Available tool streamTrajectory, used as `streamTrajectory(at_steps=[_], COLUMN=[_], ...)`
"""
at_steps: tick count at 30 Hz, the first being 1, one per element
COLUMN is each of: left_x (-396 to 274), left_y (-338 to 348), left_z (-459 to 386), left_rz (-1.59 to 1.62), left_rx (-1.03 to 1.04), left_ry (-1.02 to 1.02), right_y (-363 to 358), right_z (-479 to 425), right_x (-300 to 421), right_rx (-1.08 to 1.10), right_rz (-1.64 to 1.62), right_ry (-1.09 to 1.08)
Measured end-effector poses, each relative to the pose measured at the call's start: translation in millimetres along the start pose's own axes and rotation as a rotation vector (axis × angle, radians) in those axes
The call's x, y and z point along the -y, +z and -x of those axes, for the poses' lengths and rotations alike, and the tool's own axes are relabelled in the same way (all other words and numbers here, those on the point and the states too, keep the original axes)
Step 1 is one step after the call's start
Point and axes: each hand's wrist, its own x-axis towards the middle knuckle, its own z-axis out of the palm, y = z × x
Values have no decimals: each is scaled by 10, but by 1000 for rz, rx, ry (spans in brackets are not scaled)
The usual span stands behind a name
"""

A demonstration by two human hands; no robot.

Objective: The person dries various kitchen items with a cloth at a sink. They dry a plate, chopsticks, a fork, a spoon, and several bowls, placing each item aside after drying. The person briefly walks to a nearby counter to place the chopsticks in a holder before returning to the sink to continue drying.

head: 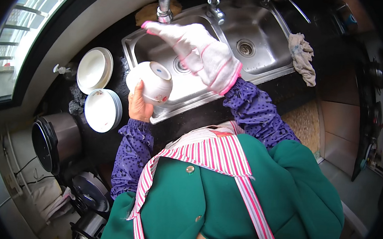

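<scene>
My bare left hand point(139, 104) holds a white ceramic bowl point(151, 82) with a floral print, tilted so its foot ring faces up, at the left edge of the steel double sink point(193, 97). My right hand point(203, 54) wears a white cloth glove with pink trim. It reaches over the left basin, slightly blurred, with its fingers stretched out and nothing seen in them. The glove's pink tip appears just below the end of the faucet spout point(165, 13); whether they touch I cannot tell.
Left of the sink are stacked white bowls point(92, 68), a stack of plates point(100, 110), a pump bottle point(62, 70), dark scouring pads point(77, 99) and a cooker pot point(60, 139). A grey rag point(301, 55) drapes over the sink's right rim. A second tap point(215, 12) stands behind the divider.
</scene>
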Motion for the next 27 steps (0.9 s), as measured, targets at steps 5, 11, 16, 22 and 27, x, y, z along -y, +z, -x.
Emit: streamTrajectory(at_steps=[5,11,16,22,27], left_x=[-179,-285,-243,-297,-376], left_y=[175,287,325,444,480], left_z=[114,218,325,327,315], left_rz=[154,64,37,-162,-811], left_rx=[75,184,194,171,320], left_ry=[-91,-129,-129,-52,72], right_y=[154,43,-67,-134,-212], right_z=[196,-63,-179,-204,186], right_x=[-741,-1305,-1489,-1505,-1352], right_rx=[2,310,101,316,211], right_rz=[63,663,704,1030,92], right_ry=[-138,-607,-704,-143,287])
